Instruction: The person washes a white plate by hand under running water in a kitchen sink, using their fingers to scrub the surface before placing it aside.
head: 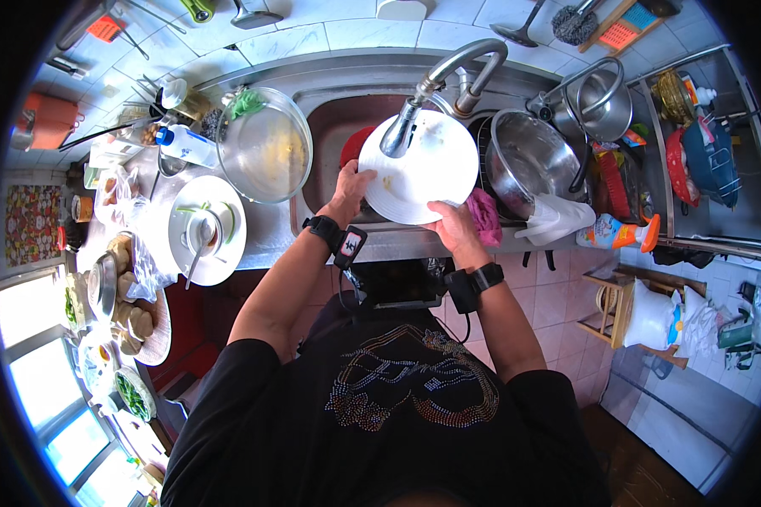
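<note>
Both my hands hold a white plate point(441, 171) over the metal sink point(320, 130). My left hand point(353, 187) grips the plate's left rim, and my right hand point(451, 225) its near right rim. Small food scraps cling to the plate. Above it hangs the spray head point(396, 134) of a curved metal faucet point(463, 54), covering part of the plate. Whether water flows cannot be made out. A red object point(355, 147) in the sink is partly hidden behind the plate. Beside my right hand lies a pink cloth point(484, 215) at the sink's edge.
Left of the sink stands a clear glass bowl point(266, 152) with yellowish residue; beyond it are a white plate point(181, 253) bearing a small bowl and spoon, and a blue-capped bottle point(187, 146). To the right are a steel basin point(536, 165), a white cloth point(555, 218) and a spray bottle point(615, 234).
</note>
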Demonstrator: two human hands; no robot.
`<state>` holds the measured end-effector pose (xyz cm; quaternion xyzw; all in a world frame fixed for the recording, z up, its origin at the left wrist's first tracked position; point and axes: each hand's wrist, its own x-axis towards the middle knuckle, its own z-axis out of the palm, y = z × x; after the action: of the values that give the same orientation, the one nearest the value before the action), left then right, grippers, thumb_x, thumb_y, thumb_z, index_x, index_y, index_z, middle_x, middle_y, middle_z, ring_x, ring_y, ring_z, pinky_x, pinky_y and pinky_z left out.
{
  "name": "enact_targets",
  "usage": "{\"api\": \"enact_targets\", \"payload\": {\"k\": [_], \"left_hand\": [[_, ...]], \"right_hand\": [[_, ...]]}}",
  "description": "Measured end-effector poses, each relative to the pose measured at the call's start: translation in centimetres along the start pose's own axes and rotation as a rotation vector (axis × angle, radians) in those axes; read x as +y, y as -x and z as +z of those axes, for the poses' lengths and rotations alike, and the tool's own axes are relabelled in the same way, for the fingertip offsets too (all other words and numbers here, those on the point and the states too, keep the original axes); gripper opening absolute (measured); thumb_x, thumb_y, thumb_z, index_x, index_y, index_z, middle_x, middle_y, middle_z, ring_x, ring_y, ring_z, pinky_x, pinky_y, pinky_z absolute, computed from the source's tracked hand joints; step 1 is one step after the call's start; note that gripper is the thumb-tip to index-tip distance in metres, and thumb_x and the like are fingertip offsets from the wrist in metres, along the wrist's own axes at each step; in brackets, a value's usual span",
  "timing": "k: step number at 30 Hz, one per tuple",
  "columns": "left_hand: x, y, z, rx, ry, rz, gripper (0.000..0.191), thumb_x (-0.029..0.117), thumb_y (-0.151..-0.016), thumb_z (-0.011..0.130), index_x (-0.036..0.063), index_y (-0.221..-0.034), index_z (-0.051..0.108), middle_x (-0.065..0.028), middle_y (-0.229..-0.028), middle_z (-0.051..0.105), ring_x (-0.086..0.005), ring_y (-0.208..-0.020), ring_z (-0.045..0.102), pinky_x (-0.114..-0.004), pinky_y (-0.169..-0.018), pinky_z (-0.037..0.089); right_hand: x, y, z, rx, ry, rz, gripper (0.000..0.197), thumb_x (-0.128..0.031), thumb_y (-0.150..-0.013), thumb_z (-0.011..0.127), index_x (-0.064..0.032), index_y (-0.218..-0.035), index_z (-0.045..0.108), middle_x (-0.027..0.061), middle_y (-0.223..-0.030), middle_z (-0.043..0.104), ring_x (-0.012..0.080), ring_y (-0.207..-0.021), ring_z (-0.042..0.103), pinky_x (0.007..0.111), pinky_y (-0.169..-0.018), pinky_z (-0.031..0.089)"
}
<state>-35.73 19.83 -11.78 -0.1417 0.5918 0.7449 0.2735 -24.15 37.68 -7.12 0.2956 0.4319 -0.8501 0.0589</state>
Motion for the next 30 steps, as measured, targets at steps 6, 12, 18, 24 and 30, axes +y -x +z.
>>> {"api": "enact_targets", "payload": {"k": [6, 12, 18, 24, 30], "left_hand": [[-2.1, 0.3, 0.0, 0.025, 0.073, 0.037, 0.04, -0.005, -0.069, 0.057, -0.0041, -0.108, 0.047, -0.0158, -0.096, 0.059, -0.0257, -0.085, 0.059, -0.037, -0.074, 0.049], [-2.3, 2.2, 1.8, 0.139, 0.075, -0.021, 0.045, -0.008, -0.067, 0.057, 0.0007, -0.11, 0.046, -0.0126, -0.098, 0.058, -0.0284, -0.087, 0.059, -0.04, -0.072, 0.052], [-1.2, 2.2, 2.3, 0.2, 0.247, -0.082, 0.036, -0.005, -0.068, 0.059, -0.0027, -0.103, 0.05, -0.0148, -0.094, 0.059, -0.0281, -0.081, 0.06, -0.039, -0.07, 0.051], [-1.7, 2.0, 2.7, 0.299, 0.216, -0.071, 0.03, 0.002, -0.07, 0.062, -0.006, -0.098, 0.054, -0.0162, -0.089, 0.061, -0.0259, -0.073, 0.061, -0.035, -0.066, 0.05], [-0.5, 1.8, 3.1, 0.3, 0.179, -0.072, 0.038, 0.009, -0.073, 0.065, -0.0107, -0.102, 0.052, -0.0181, -0.094, 0.061, -0.0273, -0.077, 0.063, -0.036, -0.069, 0.052]], "right_hand": [[1.1, 0.1, 0.7, 0.022, -0.011, -0.049, 0.045, 0.001, -0.075, 0.056, 0.0025, -0.119, 0.043, 0.0157, -0.11, 0.053, 0.0306, -0.095, 0.058, 0.045, -0.073, 0.054], [2.2, -0.6, 0.6, 0.046, -0.06, -0.046, 0.043, -0.001, -0.075, 0.057, 0.0016, -0.116, 0.045, 0.0145, -0.105, 0.056, 0.028, -0.091, 0.059, 0.041, -0.068, 0.055], [3.0, -1.1, 0.9, 0.021, -0.108, -0.061, 0.044, -0.003, -0.075, 0.058, 0.0017, -0.117, 0.045, 0.0141, -0.105, 0.056, 0.0271, -0.089, 0.06, 0.039, -0.066, 0.054], [2.9, -0.5, 0.8, 0.01, -0.079, -0.08, 0.043, -0.003, -0.076, 0.058, 0.0009, -0.117, 0.046, 0.013, -0.107, 0.056, 0.0265, -0.092, 0.059, 0.039, -0.07, 0.053], [2.3, -0.2, 0.7, 0.029, -0.041, -0.06, 0.043, -0.004, -0.076, 0.059, 0.0001, -0.116, 0.047, 0.0122, -0.106, 0.057, 0.0258, -0.092, 0.059, 0.037, -0.07, 0.052]]}}
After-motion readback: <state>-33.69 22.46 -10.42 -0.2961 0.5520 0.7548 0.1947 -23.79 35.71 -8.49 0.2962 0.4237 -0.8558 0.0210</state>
